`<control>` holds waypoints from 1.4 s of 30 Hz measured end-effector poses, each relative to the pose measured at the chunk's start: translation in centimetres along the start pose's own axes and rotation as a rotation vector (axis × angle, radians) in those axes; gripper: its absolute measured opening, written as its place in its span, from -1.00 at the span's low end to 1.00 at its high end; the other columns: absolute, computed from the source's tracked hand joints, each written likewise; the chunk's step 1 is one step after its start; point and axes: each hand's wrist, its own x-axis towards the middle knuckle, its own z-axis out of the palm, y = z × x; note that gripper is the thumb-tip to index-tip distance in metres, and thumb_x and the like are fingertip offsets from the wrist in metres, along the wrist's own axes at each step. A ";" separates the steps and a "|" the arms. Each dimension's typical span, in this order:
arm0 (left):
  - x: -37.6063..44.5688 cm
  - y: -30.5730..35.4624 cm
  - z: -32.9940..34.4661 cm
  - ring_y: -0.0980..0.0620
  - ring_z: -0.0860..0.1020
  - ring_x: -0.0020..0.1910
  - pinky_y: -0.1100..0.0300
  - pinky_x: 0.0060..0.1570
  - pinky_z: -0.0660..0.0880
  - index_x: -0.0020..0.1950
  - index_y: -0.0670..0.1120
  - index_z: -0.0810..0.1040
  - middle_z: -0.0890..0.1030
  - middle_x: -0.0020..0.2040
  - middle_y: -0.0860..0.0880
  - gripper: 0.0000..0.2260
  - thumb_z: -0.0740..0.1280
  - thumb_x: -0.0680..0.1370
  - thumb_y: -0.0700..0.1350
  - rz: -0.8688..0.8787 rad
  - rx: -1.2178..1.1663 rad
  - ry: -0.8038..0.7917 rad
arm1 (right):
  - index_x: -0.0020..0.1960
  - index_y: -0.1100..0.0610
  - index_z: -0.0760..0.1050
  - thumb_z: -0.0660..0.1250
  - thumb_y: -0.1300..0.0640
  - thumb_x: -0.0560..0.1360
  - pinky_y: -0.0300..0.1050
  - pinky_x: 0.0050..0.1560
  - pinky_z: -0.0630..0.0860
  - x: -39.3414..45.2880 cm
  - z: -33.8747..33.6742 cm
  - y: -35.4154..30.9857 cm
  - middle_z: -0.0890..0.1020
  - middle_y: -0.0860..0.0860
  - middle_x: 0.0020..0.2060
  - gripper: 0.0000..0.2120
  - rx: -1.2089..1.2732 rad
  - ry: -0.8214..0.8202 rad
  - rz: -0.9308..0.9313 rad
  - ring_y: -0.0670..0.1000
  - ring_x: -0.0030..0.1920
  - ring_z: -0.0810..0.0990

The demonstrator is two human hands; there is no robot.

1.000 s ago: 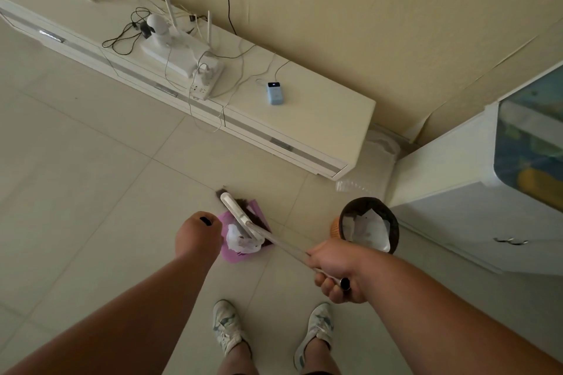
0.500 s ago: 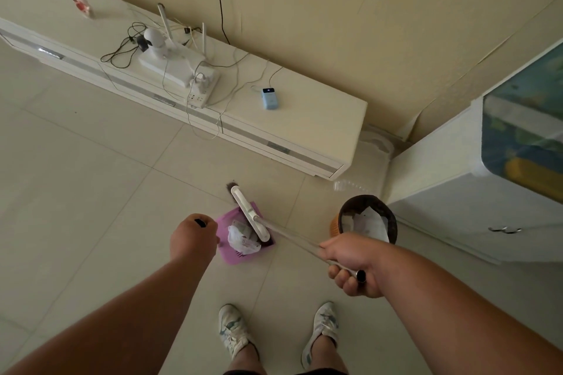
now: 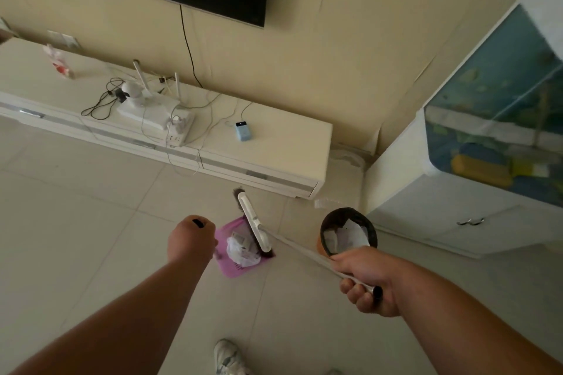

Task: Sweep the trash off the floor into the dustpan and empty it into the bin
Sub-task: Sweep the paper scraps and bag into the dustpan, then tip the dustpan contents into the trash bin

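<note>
The left hand is gripping the black-tipped handle of the flat pink plastic dustpan, probably pinning it to the floor. The right hand is clenching the white long-handled broom, nudging crumpled white trash onto it, left of the round brown bin. Short strokes are keeping trash aboard.

Your arms are bare all the way down, no sleeves showing, and there's no watch or rings on your left hand or right hand. At the bottom edge you've got a white sneaker on, with greyish patches and laces, only partly in frame.
</note>
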 end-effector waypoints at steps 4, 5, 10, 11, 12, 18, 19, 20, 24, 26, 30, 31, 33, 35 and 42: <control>-3.1 2.0 0.8 -0.17 0.74 -0.34 -0.17 -0.07 0.75 -0.14 -0.08 0.66 0.72 -0.44 -0.05 -0.87 0.33 0.54 -0.18 0.028 0.001 0.021 | 0.27 0.00 0.55 0.27 0.04 0.66 -0.34 -0.62 0.21 -1.2 -3.1 1.7 0.44 0.02 -0.42 -0.79 0.042 -0.004 -0.029 -0.11 -0.53 0.28; -4.2 2.5 1.2 -0.16 0.74 -0.34 -0.15 -0.08 0.75 -0.13 -0.08 0.66 0.72 -0.45 -0.04 -0.87 0.33 0.54 -0.18 0.036 -0.001 0.025 | 0.26 0.00 0.55 0.25 0.05 0.67 -0.35 -0.62 0.21 -1.6 -4.2 2.4 0.43 0.02 -0.42 -0.80 0.046 -0.006 -0.041 -0.11 -0.53 0.28; -8.1 3.2 3.2 -0.14 0.74 -0.33 -0.18 -0.09 0.76 -0.12 -0.07 0.67 0.72 -0.47 0.01 -0.87 0.31 0.50 -0.14 0.051 0.018 0.063 | 0.32 0.01 0.51 0.24 0.06 0.66 -0.33 -0.62 0.22 -3.3 -8.3 5.5 0.44 0.04 -0.41 -0.75 0.072 -0.008 -0.076 -0.11 -0.53 0.28; -9.4 3.5 4.0 -0.15 0.74 -0.32 -0.19 -0.08 0.76 -0.13 -0.07 0.67 0.72 -0.46 0.01 -0.86 0.31 0.50 -0.14 0.061 0.017 0.077 | 0.31 0.02 0.51 0.24 0.06 0.67 -0.34 -0.62 0.22 -4.0 -9.7 6.4 0.44 0.04 -0.41 -0.76 0.079 -0.014 -0.086 -0.11 -0.52 0.28; -10.8 3.9 4.7 -0.15 0.75 -0.31 -0.20 -0.07 0.75 -0.13 -0.07 0.67 0.73 -0.45 0.00 -0.86 0.30 0.49 -0.14 0.071 0.015 0.087 | 0.30 0.03 0.51 0.24 0.07 0.67 -0.34 -0.62 0.22 -4.6 -11.0 7.2 0.43 0.03 -0.42 -0.78 0.083 -0.020 -0.093 -0.11 -0.52 0.27; -17.9 6.0 8.7 -0.16 0.75 -0.26 -0.20 -0.03 0.75 -0.13 -0.07 0.68 0.75 -0.41 -0.04 -0.88 0.33 0.49 -0.14 0.101 -0.013 0.145 | 0.19 0.09 0.57 0.25 0.09 0.67 -0.35 -0.65 0.19 -7.5 -17.3 12.0 0.38 0.00 -0.42 -0.82 0.113 -0.098 -0.127 -0.13 -0.53 0.23; -18.9 6.3 9.1 -0.18 0.75 -0.25 -0.20 -0.02 0.75 -0.13 -0.08 0.68 0.74 -0.42 -0.04 -0.87 0.33 0.49 -0.15 0.106 -0.011 0.146 | 0.20 0.10 0.57 0.24 0.09 0.68 -0.35 -0.66 0.20 -7.7 -17.9 12.6 0.38 0.01 -0.42 -0.81 0.125 -0.100 -0.132 -0.13 -0.52 0.23; -20.1 6.8 9.5 -0.18 0.75 -0.25 -0.20 -0.01 0.75 -0.14 -0.10 0.68 0.73 -0.43 -0.04 -0.87 0.32 0.50 -0.17 0.112 -0.009 0.147 | 0.22 0.11 0.57 0.23 0.08 0.68 -0.35 -0.66 0.21 -8.2 -18.7 13.2 0.38 0.02 -0.41 -0.79 0.136 -0.100 -0.136 -0.13 -0.53 0.24; -23.7 8.6 10.6 -0.15 0.73 -0.32 -0.18 -0.03 0.74 -0.14 -0.14 0.66 0.72 -0.45 -0.06 -0.86 0.30 0.51 -0.19 0.147 -0.010 0.155 | 0.30 0.17 0.51 0.22 0.09 0.69 -0.33 -0.68 0.23 -9.5 -21.2 15.5 0.40 0.03 -0.42 -0.74 0.171 -0.105 -0.144 -0.12 -0.54 0.26; -25.0 9.5 10.8 -0.12 0.72 -0.34 -0.16 -0.02 0.75 -0.14 -0.13 0.66 0.74 -0.41 -0.06 -0.86 0.30 0.51 -0.17 0.161 -0.013 0.163 | 0.34 0.16 0.48 0.22 0.11 0.69 -0.32 -0.69 0.24 -10.3 -22.4 16.5 0.39 0.04 -0.42 -0.74 0.207 -0.118 -0.162 -0.12 -0.54 0.26; -27.0 11.5 10.8 -0.11 0.73 -0.34 -0.14 -0.04 0.74 -0.16 -0.17 0.67 0.74 -0.44 -0.02 -0.82 0.27 0.49 -0.18 0.220 0.025 0.179 | 0.28 0.11 0.51 0.23 0.14 0.69 -0.35 -0.67 0.20 -12.2 -25.0 18.7 0.36 0.05 -0.40 -0.80 0.297 -0.151 -0.209 -0.11 -0.52 0.23; -27.5 12.1 10.9 -0.12 0.73 -0.32 -0.13 -0.04 0.73 -0.15 -0.18 0.67 0.73 -0.45 -0.01 -0.82 0.27 0.49 -0.19 0.241 0.041 0.183 | 0.26 0.10 0.53 0.23 0.15 0.69 -0.36 -0.66 0.18 -12.6 -25.6 19.3 0.35 0.05 -0.40 -0.81 0.318 -0.159 -0.217 -0.11 -0.51 0.22; -28.5 13.1 11.0 -0.13 0.72 -0.33 -0.11 -0.06 0.73 -0.13 -0.20 0.67 0.71 -0.47 -0.02 -0.81 0.27 0.50 -0.19 0.279 0.065 0.194 | 0.26 0.09 0.54 0.25 0.15 0.69 -0.36 -0.64 0.16 -13.1 -26.7 20.0 0.34 0.04 -0.40 -0.81 0.352 -0.176 -0.230 -0.11 -0.51 0.20; -29.4 14.2 11.5 -0.15 0.72 -0.32 -0.13 -0.07 0.72 -0.11 -0.22 0.65 0.72 -0.43 -0.06 -0.81 0.26 0.50 -0.19 0.317 0.091 0.192 | 0.31 0.10 0.51 0.25 0.15 0.68 -0.36 -0.65 0.17 -13.4 -27.7 20.7 0.34 0.04 -0.40 -0.77 0.382 -0.178 -0.244 -0.11 -0.52 0.21; -31.1 17.5 14.8 -0.18 0.73 -0.26 -0.10 -0.12 0.72 -0.13 -0.11 0.63 0.75 -0.30 -0.10 -0.83 0.25 0.52 -0.13 0.458 0.163 0.156 | 0.32 0.13 0.47 0.20 0.16 0.71 -0.36 -0.68 0.16 -14.1 -29.9 22.2 0.33 0.04 -0.43 -0.79 0.472 -0.166 -0.293 -0.12 -0.57 0.23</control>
